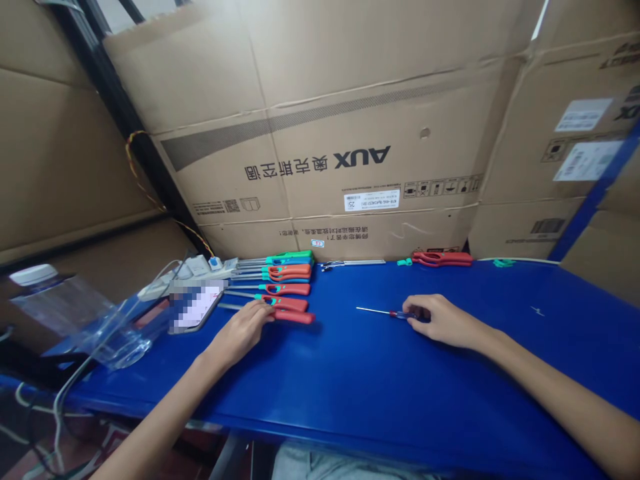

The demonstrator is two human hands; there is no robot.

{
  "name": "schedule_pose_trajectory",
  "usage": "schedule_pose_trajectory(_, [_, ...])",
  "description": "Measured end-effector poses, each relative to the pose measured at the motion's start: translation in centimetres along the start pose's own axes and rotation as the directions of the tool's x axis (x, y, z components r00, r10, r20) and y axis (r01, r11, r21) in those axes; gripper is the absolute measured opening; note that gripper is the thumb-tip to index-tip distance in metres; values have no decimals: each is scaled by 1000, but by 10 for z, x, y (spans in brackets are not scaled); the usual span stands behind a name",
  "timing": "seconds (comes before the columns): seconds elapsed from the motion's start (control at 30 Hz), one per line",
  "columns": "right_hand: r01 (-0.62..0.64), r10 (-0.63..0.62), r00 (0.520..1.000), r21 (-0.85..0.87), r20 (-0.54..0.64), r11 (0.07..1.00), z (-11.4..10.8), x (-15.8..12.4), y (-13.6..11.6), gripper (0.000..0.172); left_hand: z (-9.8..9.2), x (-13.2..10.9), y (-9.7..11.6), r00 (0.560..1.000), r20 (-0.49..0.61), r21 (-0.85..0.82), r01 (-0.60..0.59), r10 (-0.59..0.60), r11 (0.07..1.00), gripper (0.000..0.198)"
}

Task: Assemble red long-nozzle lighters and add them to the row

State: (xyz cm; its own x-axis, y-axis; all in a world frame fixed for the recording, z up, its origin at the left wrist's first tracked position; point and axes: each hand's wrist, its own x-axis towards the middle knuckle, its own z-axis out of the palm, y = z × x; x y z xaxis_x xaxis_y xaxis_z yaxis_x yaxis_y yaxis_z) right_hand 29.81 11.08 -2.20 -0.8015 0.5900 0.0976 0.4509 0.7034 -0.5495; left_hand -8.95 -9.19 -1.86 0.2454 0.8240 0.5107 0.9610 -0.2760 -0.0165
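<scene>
The frontmost lighter is red-handled, with a thin grey barrel.

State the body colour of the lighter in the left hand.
Red: the lighter in the left hand, clearest in the head view.

The head-worn camera looks forward and down, close over the blue table.

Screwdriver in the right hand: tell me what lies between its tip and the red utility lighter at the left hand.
Head view: only bare blue tabletop lies between the screwdriver and the red utility lighter.
</scene>
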Motion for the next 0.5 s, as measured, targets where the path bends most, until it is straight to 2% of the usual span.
schedule_pose_trajectory(0.2, [6, -6, 1000, -2, -12, 1000, 1, 0, 2, 20, -1, 19, -20, 999, -41, 51, 26, -24, 998, 26])
schedule_pose_trajectory(0.37, [12, -12, 1000, 1, -10, 1000, 1, -1, 2, 21, 11, 40, -48, 996, 28, 56, 86, -88, 995, 20])
schedule_pose_trajectory(0.5, [9, -10, 1000, -5, -16, 1000, 1, -1, 4, 22, 22, 44, -56, 984, 74, 58, 161, -165, 985, 30])
